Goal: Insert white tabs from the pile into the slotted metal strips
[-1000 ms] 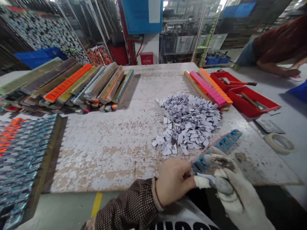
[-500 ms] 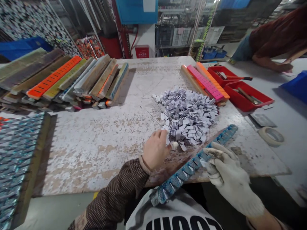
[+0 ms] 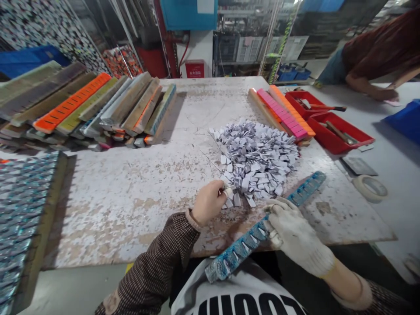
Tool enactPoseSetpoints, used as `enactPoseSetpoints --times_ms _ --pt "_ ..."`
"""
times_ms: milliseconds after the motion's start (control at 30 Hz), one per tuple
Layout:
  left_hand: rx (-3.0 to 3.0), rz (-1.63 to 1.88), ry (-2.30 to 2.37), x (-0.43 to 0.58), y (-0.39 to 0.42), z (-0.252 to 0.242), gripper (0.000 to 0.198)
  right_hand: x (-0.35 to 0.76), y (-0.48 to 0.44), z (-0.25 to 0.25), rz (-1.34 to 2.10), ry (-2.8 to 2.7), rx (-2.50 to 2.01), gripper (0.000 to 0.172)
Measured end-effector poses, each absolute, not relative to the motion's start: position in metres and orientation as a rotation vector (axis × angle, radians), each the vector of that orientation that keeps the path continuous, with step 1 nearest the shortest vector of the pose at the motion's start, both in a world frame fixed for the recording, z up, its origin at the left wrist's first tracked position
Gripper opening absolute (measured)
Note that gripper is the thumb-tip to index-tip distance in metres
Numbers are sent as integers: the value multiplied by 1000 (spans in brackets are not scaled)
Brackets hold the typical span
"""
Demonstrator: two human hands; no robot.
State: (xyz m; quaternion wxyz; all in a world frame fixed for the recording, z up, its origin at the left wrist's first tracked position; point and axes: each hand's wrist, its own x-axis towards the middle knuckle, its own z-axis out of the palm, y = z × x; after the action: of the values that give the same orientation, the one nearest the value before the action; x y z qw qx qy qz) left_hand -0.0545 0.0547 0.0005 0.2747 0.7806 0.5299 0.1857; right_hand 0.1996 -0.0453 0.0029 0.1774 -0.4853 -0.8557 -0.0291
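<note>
A blue speckled slotted strip (image 3: pixel 244 245) slants from the lap of my light shirt up over the table's front edge. Small white pieces stand in several of its lower slots; the slots of its upper end look bare. My right hand (image 3: pixel 293 236), in a white knit glove, closes around the middle of the strip and hides the slots beneath. My left hand (image 3: pixel 210 202) is bare apart from a white cover on the thumb. Its fingers pinch a small white piece at the near-left edge of a heap of white pieces (image 3: pixel 259 157).
At the left lie stacked slotted bars (image 3: pixel 72 103) and a board of shiny blue strips (image 3: pixel 29 218). Pink and orange bars (image 3: pixel 282 111), red trays (image 3: pixel 341 131) and a tape roll (image 3: pixel 370 188) are at the right. Another person (image 3: pixel 377 57) leans over a farther table.
My right hand has slid down and left along the strip, over slots that showed before. My left fingers have drawn together at the edge of the heap.
</note>
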Motion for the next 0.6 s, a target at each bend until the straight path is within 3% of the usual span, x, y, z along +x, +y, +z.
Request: enactPoseSetpoints --times_ms 167,300,600 --pt "1442 763 903 -48 26 4 37 208 -49 5 -53 -2233 -1376 11" --pt "1185 745 662 -30 1 18 41 191 -50 15 197 -2019 -1330 19" --pt "1941 684 671 -29 -17 29 45 180 -70 22 419 -1825 -1200 17"
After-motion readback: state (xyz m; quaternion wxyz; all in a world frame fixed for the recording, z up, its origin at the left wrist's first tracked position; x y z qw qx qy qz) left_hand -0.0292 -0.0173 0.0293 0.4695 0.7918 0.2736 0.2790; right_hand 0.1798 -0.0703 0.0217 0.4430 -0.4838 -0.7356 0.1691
